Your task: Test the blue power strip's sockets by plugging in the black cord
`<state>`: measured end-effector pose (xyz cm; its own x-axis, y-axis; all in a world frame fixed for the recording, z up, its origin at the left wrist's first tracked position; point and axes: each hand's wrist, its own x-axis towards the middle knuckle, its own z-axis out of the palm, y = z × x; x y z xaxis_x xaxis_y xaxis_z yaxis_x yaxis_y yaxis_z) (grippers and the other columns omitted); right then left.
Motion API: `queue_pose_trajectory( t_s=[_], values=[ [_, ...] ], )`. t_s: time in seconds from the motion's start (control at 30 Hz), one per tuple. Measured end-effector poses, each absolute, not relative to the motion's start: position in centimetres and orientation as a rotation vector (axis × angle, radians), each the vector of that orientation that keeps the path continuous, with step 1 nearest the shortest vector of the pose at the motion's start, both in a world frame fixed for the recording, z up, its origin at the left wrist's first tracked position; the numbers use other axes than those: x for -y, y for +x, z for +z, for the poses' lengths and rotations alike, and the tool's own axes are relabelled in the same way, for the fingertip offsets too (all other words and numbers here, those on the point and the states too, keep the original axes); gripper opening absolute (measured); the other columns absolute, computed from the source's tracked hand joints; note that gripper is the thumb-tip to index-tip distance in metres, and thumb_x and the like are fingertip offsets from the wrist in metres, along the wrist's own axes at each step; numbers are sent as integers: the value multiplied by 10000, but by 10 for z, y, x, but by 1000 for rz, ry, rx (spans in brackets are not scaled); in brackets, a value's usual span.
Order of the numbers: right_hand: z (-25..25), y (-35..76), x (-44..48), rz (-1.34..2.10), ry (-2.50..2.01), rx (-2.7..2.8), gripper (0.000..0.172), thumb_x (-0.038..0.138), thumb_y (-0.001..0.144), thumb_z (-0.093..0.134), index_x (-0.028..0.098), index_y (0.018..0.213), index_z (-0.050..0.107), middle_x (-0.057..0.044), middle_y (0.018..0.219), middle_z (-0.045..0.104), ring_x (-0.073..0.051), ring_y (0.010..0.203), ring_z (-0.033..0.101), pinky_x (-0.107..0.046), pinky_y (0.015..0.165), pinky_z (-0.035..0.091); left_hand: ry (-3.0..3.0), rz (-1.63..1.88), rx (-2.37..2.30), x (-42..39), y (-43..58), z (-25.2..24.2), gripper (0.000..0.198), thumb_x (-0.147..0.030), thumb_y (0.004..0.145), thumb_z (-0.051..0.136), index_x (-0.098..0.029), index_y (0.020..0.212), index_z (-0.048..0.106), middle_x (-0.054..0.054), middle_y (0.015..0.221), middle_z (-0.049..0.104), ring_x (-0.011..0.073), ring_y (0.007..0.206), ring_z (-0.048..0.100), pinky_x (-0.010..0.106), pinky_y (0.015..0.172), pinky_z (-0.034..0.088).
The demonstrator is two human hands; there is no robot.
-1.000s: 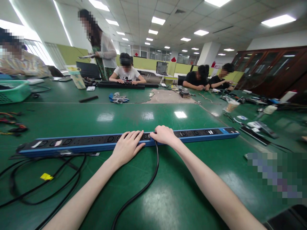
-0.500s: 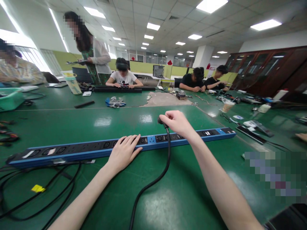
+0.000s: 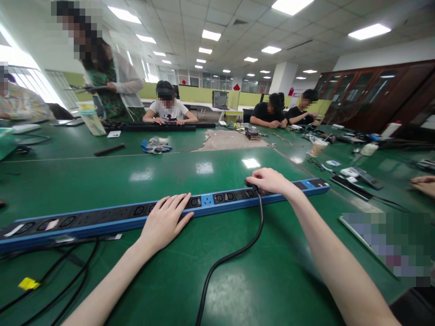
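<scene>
A long blue and black power strip [image 3: 207, 200] with a row of sockets lies across the green table [image 3: 163, 280]. My left hand [image 3: 166, 217] rests flat over its middle, fingers stretched out across the sockets. Farther right, my right hand [image 3: 272, 181] is closed on a black power plug [image 3: 253, 182] right at the strip's sockets. Whether the plug sits in a socket is hidden by my fingers. Its black cable [image 3: 234, 256] curves down toward the front edge of the view.
Black cables with a yellow tag [image 3: 29, 284] lie at the left front. Beyond the strip are gloves [image 3: 156, 146] and a dark bar [image 3: 109, 150]. A drink cup [image 3: 318, 147] and small devices stand at right. Several people are around the table.
My right hand has brought the plug right and down, from above the strip to its sockets. My left hand stays on the strip. The view has shifted slightly.
</scene>
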<state>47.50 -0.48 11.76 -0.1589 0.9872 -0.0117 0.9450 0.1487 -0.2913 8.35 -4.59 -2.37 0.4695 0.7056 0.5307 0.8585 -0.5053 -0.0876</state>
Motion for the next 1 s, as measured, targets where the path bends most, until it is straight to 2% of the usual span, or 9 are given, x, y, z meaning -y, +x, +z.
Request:
queue_pose_trajectory(
  t_s=[0.23, 0.5, 0.67, 0.8, 1.0],
  values=[
    [97, 447, 0, 138, -2003, 2451, 476, 587, 973, 483, 220, 838, 755, -96, 948, 792, -249, 851, 715, -305, 734, 454, -2387, -587, 1316, 45, 84, -24, 650, -549, 1063, 481, -259, 1644, 445, 117, 1546, 612, 328, 1356, 609, 529, 1199, 412],
    [88, 429, 5, -94, -2045, 2484, 457, 510, 983, 478, 185, 977, 800, -182, 1073, 797, -325, 990, 752, -384, 840, 520, -2383, -617, 1320, 46, 85, -24, 647, -548, 1062, 476, -262, 1643, 452, 120, 1543, 616, 331, 1348, 618, 534, 1193, 419],
    [86, 428, 8, 13, -2101, 2489, 492, 548, 1009, 457, 199, 1018, 803, -180, 1129, 793, -323, 1053, 748, -395, 899, 524, -2386, -630, 1324, 47, 85, -23, 643, -550, 1065, 464, -269, 1643, 453, 121, 1534, 624, 326, 1347, 623, 527, 1200, 413],
    [86, 427, 13, -39, -2094, 2469, 485, 512, 1018, 464, 169, 1101, 795, -209, 1171, 781, -338, 1091, 742, -417, 926, 523, -2387, -639, 1322, 47, 84, -23, 638, -552, 1067, 454, -277, 1643, 451, 122, 1536, 622, 325, 1356, 619, 526, 1198, 414],
    [90, 426, 12, 17, -2071, 2507, 457, 482, 1002, 485, 164, 1072, 806, -217, 1162, 782, -359, 1072, 750, -436, 893, 540, -2391, -632, 1326, 46, 84, -24, 644, -556, 1065, 457, -279, 1646, 442, 121, 1538, 621, 326, 1362, 613, 536, 1196, 417]
  ],
)
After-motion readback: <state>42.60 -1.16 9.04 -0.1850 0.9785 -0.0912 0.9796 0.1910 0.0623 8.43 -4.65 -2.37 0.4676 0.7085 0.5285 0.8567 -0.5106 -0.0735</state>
